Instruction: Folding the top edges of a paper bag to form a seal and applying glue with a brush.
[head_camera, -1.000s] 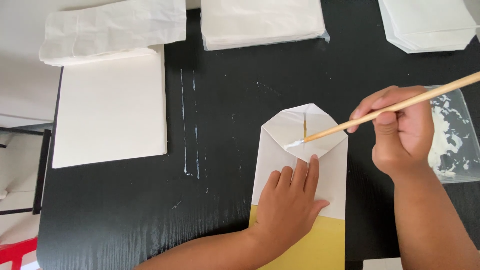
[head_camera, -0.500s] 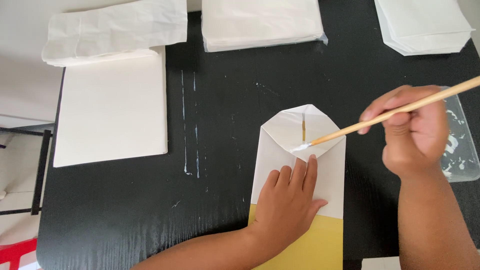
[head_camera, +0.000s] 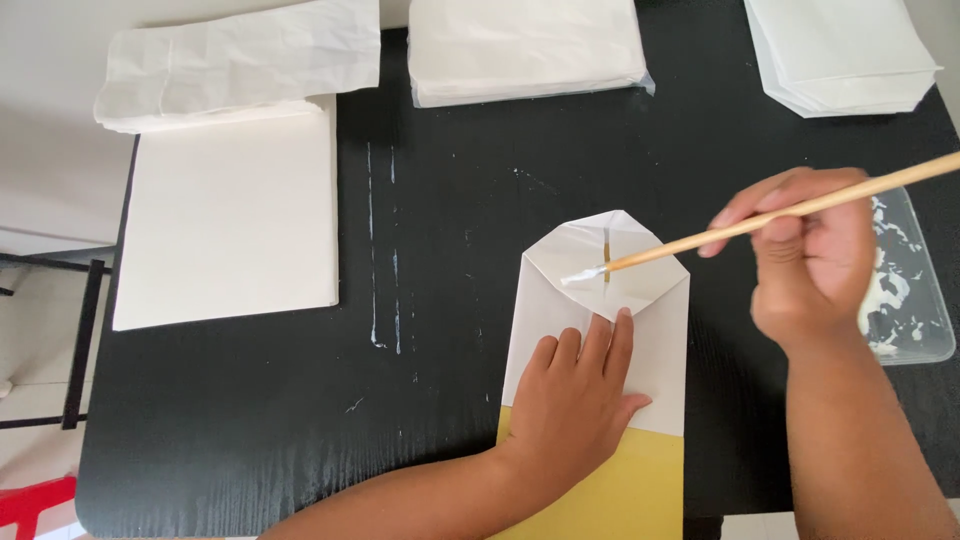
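Two hands are at work: the left hand (head_camera: 575, 400) is pressed flat, fingers together, on the white-and-yellow paper bag (head_camera: 600, 370) at lower centre; the brush (head_camera: 760, 222), pinched by the right hand (head_camera: 810, 265), is gluing the folded flap. Pressing the flap shut seems next.

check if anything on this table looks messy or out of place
Yes: thin white streaks and specks run down the black table left of the folded paper bag, like dried glue. The top-left paper stack is crumpled and askew. The clear tray beside the right hand is smeared white.
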